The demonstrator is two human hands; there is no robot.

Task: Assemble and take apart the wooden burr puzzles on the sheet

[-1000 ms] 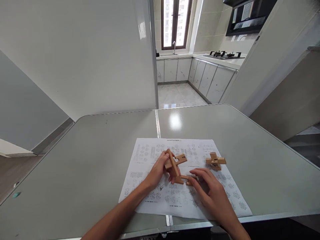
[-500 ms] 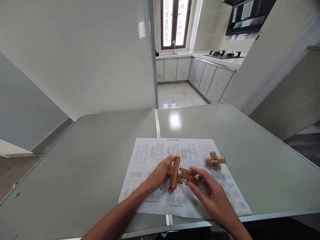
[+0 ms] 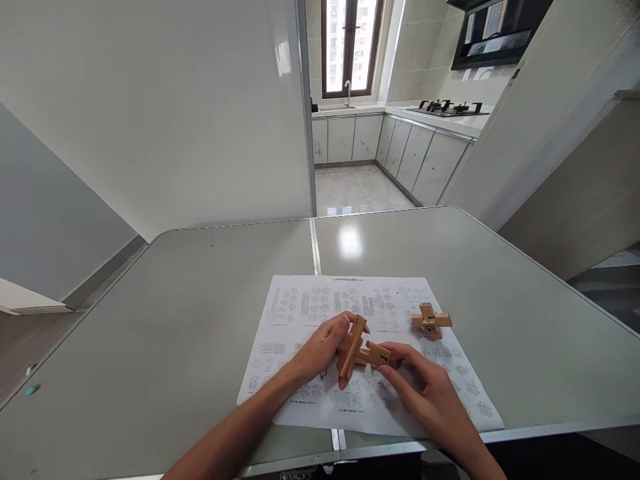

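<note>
My left hand [image 3: 324,350] is closed around several interlocked wooden puzzle pieces [image 3: 351,348], with one long bar crossing upright over the others. My right hand [image 3: 420,378] pinches the right end of a notched wooden puzzle piece [image 3: 379,354] that bears a dark mark. This notched piece reaches in to the cluster in my left hand; how far it is fitted is hidden. Beneath both hands lies a printed sheet [image 3: 287,333] of small line diagrams. On its right edge rests another wooden puzzle assembly [image 3: 430,321], cross-shaped and marked with a letter, touched by neither hand.
The sheet lies on a grey table [image 3: 200,320] with a metal seam [image 3: 315,247] down its middle. A small teal bit [image 3: 32,390] is at the far left. Past the table's far edge, a doorway opens on a kitchen with a stove [image 3: 447,109].
My right hand has shifted slightly down and right, and the notched piece has tilted down at its right end. The long bar in my left hand leans more to the right. The other assembly has stayed put.
</note>
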